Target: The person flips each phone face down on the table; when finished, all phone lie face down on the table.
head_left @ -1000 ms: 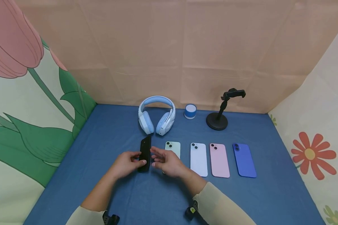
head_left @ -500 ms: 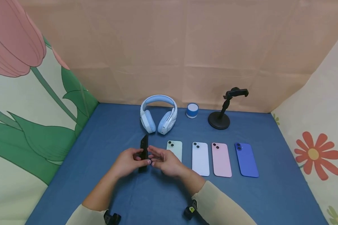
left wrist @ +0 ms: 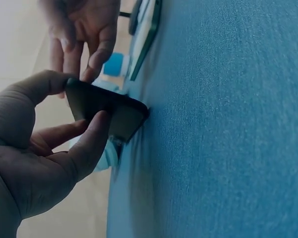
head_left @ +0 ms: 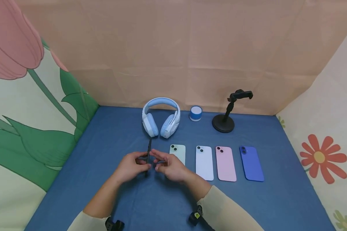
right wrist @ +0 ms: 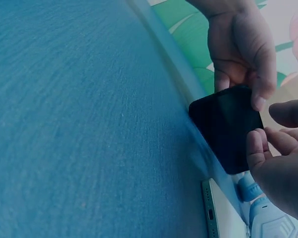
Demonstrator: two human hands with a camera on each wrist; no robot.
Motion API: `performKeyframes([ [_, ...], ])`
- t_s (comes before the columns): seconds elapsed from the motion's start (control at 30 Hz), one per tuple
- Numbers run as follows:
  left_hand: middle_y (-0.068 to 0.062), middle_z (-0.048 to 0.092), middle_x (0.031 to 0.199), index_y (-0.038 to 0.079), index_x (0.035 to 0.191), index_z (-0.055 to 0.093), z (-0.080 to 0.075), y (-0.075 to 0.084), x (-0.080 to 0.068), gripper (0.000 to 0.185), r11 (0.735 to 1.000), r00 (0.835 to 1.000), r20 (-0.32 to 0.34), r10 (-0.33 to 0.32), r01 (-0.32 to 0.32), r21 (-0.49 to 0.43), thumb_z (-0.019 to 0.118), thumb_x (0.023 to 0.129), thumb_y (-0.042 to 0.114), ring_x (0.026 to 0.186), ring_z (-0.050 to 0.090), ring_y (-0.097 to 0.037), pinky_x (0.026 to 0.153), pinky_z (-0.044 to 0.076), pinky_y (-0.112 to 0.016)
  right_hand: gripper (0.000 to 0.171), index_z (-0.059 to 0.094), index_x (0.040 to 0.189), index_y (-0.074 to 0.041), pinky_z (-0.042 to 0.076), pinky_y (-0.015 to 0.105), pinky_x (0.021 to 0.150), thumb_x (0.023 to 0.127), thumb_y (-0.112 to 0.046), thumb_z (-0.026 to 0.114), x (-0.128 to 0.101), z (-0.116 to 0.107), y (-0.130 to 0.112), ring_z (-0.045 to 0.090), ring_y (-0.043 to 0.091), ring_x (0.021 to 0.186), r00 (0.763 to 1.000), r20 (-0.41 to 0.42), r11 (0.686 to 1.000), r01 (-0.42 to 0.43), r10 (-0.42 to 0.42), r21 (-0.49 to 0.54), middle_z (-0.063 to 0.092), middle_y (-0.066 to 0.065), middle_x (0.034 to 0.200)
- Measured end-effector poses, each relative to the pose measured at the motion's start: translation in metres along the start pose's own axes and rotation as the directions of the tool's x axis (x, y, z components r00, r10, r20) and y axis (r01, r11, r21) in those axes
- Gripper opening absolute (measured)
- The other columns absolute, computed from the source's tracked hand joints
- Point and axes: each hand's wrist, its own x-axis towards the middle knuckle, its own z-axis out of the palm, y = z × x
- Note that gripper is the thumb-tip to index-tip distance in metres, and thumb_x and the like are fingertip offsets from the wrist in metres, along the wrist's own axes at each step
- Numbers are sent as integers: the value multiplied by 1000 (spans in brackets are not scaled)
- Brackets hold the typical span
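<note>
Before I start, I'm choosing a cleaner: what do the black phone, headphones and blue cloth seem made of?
Black phone: perhaps glass, given its smooth, dark face and faint sheen.
Headphones: probably plastic with a satin finish, from their smooth, moulded look.
Blue cloth: matte woven fabric, by its fine thread lines.

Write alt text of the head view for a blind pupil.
A left hand holds a black phone seen edge-on, the right hand beside it. Four more phones lie in a row on blue cloth; headphones, a cylinder and a stand are behind.
</note>
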Motion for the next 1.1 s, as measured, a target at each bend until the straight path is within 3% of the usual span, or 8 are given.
performKeyframes([
  [0.17,-15,73,119,-2,141,61,-4,-4,1,55,997,1000,-9,-22,22,-73,76,90,12,90,72,-18,71,56,-32,66,37,161,-7,50,26,97,101,3,61,-1,2,1,53,33,137,1000,-25,1000,-19,18,-20,49,7,158],
  [0.43,-21,68,128,-5,144,57,-14,-9,-1,55,992,999,2,-47,47,-117,73,94,10,103,73,-26,78,61,-38,62,36,161,-5,44,42,112,103,-3,61,0,2,7,50,27,142,995,-55,997,-77,78,8,47,11,159],
  [0.87,-20,69,126,-4,144,57,-13,-30,5,54,993,999,12,-49,50,-111,74,94,8,96,73,-21,74,61,-36,66,35,160,-1,39,40,116,101,-5,66,4,2,16,45,25,146,987,-69,990,-140,142,35,46,12,159],
  [1.1,-21,70,121,-8,141,58,-12,-34,7,55,996,998,14,-66,67,-60,76,91,6,95,72,-23,75,60,-35,69,32,160,2,37,41,117,100,1,66,6,4,21,41,28,149,989,-70,991,-127,130,41,43,16,160],
])
